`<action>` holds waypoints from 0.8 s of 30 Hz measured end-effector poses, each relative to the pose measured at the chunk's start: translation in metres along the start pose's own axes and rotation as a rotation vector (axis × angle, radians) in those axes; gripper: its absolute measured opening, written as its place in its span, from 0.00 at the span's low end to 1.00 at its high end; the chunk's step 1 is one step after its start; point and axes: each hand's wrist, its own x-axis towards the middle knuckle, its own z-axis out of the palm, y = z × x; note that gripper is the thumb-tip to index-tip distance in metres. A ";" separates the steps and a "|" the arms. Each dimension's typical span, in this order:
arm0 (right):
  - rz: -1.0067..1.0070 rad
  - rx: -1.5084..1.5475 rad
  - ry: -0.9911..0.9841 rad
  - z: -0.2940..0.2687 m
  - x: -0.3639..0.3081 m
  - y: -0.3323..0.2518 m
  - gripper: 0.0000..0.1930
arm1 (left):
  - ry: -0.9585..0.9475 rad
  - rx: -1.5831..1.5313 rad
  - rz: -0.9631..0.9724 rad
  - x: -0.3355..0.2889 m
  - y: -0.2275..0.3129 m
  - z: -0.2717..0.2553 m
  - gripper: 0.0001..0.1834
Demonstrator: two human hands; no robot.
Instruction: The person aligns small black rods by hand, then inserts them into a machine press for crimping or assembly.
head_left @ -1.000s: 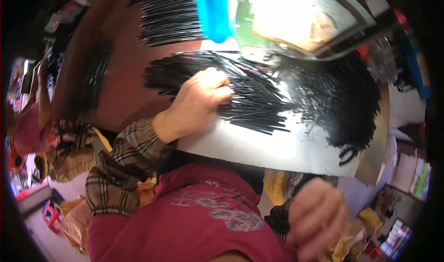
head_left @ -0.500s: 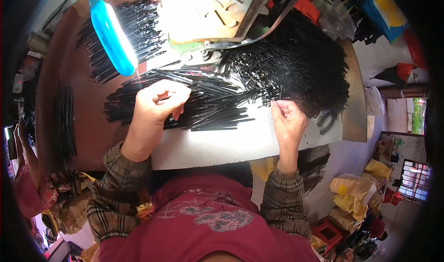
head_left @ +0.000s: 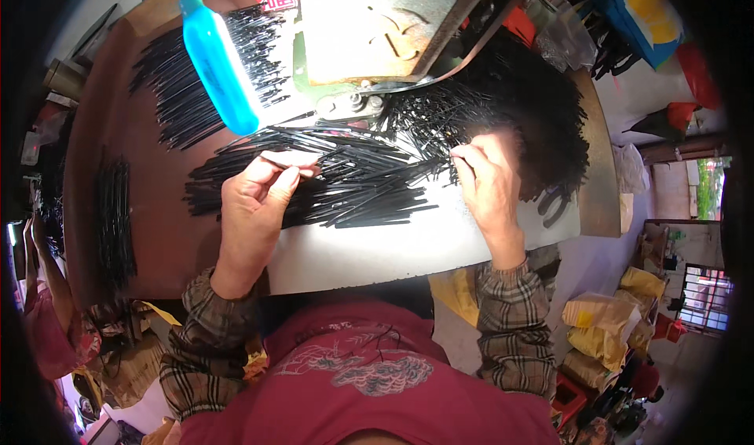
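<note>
A fisheye camera on the person's head, the left of a side-by-side pair, looks down from close above the counter (head_left: 353, 261), the shirt (head_left: 361, 402) filling six o'clock. The left hand (head_left: 255, 197) sits in from nine, the right hand (head_left: 493, 190) from three; the wide view reaches a window (head_left: 705, 297) past three, near the rim.

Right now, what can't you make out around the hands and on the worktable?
All in the head view:
- Left hand: whether its pinch holds anything; too small against the black strips.
- Right hand: what its fingertips hold, if anything; too small beside the dark heap.
- Dark heap: single pieces on its far side, lost in shadow.
- Machine: its top, cut off by the upper edge; part of its face, washed out by glare.
</note>
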 end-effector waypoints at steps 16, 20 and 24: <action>-0.066 0.488 0.056 0.000 0.045 -0.050 0.05 | 0.009 0.062 0.004 0.033 -0.032 0.021 0.07; -0.008 0.563 -0.138 0.028 0.039 -0.079 0.05 | 0.028 0.076 0.096 0.037 -0.042 0.023 0.09; -0.020 0.578 -0.145 0.054 0.035 -0.081 0.07 | 0.063 0.164 0.088 0.036 -0.037 0.023 0.09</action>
